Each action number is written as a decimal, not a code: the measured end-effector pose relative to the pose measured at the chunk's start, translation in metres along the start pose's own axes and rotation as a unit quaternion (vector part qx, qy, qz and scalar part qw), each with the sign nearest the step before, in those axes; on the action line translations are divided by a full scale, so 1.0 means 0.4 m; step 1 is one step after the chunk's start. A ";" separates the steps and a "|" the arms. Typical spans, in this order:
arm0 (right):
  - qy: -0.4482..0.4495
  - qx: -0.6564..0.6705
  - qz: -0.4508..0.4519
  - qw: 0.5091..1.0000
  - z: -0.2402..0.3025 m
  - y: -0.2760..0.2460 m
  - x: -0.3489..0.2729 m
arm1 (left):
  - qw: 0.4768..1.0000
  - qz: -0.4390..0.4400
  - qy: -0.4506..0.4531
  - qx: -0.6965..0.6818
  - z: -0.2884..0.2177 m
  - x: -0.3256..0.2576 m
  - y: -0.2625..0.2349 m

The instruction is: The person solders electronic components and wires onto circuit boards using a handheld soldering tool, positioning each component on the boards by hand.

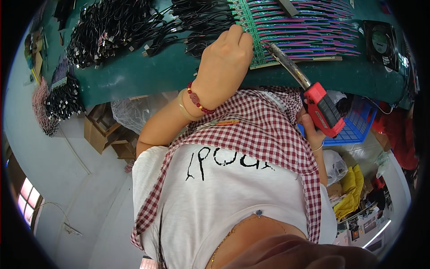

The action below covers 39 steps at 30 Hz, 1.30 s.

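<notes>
My left hand (226, 58) rests at the left edge of a row of green circuit boards (256, 33). Its fingers are curled together, and whatever they pinch is hidden beneath them. In my right hand (310, 129) is a soldering iron (323, 110) with a red and black handle. The iron's metal barrel points up and left, its tip over the boards just right of my left hand; whether it touches is unclear. Black cables (201, 29) lead off the boards to the left. Thin multicoloured wires (309, 33) run out to the right.
A large heap of black cables (109, 29) covers the left of the green table (134, 76). More bundled cables (65, 96) hang over its left edge. A grey bar (287, 7) lies across the wires. At far right sits a black device (380, 45); below is a blue crate (354, 130).
</notes>
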State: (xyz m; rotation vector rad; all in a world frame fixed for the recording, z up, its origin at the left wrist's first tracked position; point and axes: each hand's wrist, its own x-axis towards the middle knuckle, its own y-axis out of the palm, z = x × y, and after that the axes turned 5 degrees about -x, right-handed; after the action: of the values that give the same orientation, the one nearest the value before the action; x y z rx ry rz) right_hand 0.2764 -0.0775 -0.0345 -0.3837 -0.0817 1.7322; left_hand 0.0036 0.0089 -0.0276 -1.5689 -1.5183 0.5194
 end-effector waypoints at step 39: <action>-0.065 0.217 -0.048 0.973 0.233 0.138 0.201 | 0.947 0.052 -0.129 -0.289 0.043 -0.005 -0.140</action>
State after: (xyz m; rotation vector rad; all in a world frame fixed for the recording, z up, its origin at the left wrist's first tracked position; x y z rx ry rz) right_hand 0.1848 0.0037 0.0220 0.0564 0.1803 1.6242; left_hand -0.0434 0.0055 0.0075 -2.0999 -1.9103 0.3632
